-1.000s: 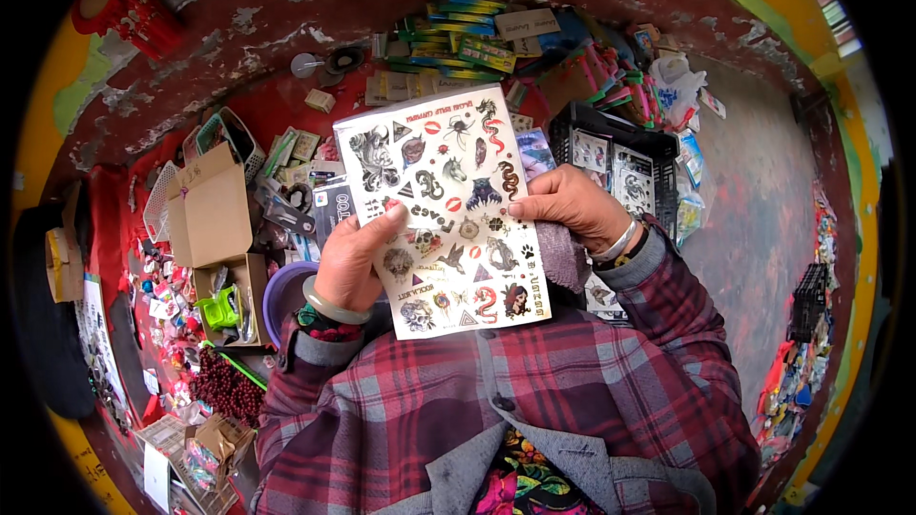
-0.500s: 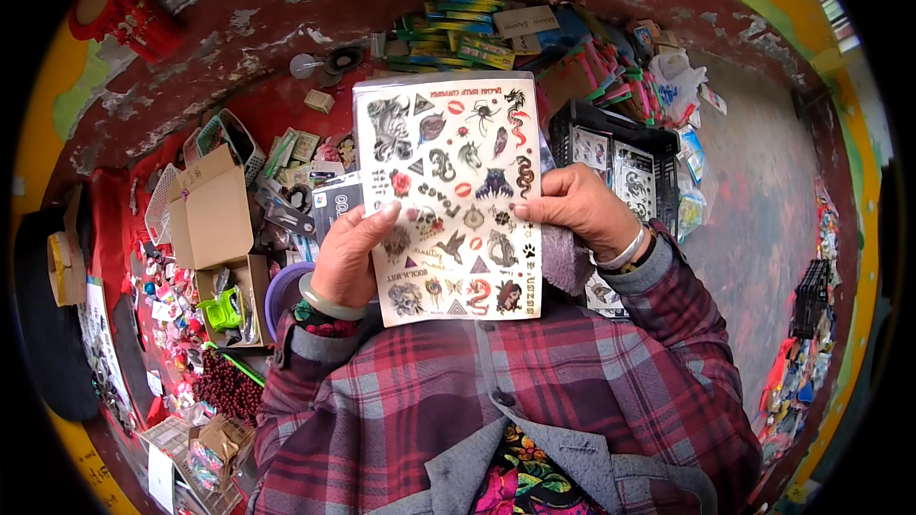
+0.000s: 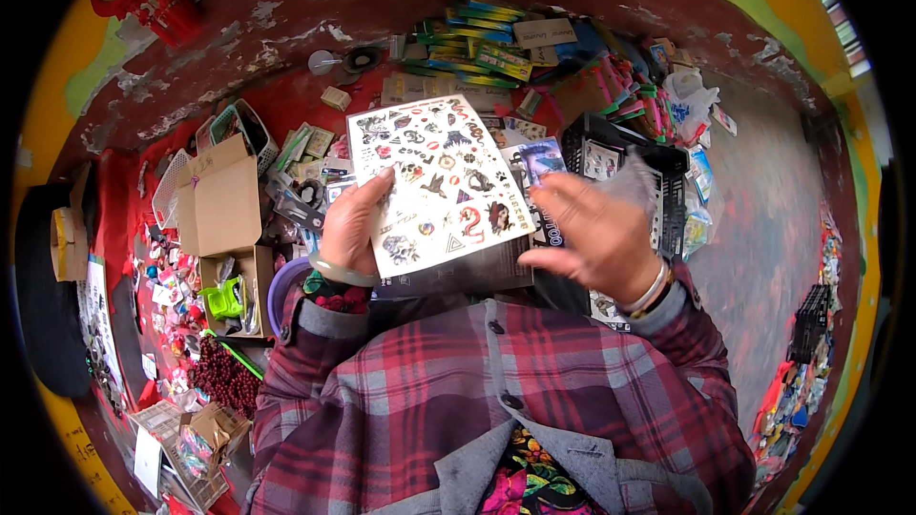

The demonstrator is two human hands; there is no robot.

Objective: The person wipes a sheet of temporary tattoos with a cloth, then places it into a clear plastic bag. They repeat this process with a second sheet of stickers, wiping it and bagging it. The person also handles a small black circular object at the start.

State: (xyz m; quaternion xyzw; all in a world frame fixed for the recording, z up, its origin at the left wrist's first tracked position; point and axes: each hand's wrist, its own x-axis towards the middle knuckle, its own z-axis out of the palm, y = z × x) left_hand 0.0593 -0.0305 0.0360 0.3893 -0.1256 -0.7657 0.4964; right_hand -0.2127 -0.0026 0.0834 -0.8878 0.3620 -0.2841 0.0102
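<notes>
My left hand [image 3: 355, 222] grips the left edge of a white sheet of small coloured stickers [image 3: 439, 176], held up in front of my chest and tilted to the left. Under the sheet lie more sheets, a dark one [image 3: 477, 272] showing at its lower edge. My right hand [image 3: 596, 229] hovers just right of the sheet with fingers spread, blurred, holding nothing. Both sleeves are red plaid, and each wrist has a bangle.
An open cardboard box [image 3: 221, 200] stands at the left beside small toys and a string of dark red beads [image 3: 224, 377]. A black plastic crate [image 3: 634, 172] sits behind my right hand. Stacked coloured packets [image 3: 477, 43] lie at the back on the red cloth.
The sticker sheet has tilted from upright toward the left. My right hand has let go of its right edge and drawn away to the right; my left hand keeps its hold.
</notes>
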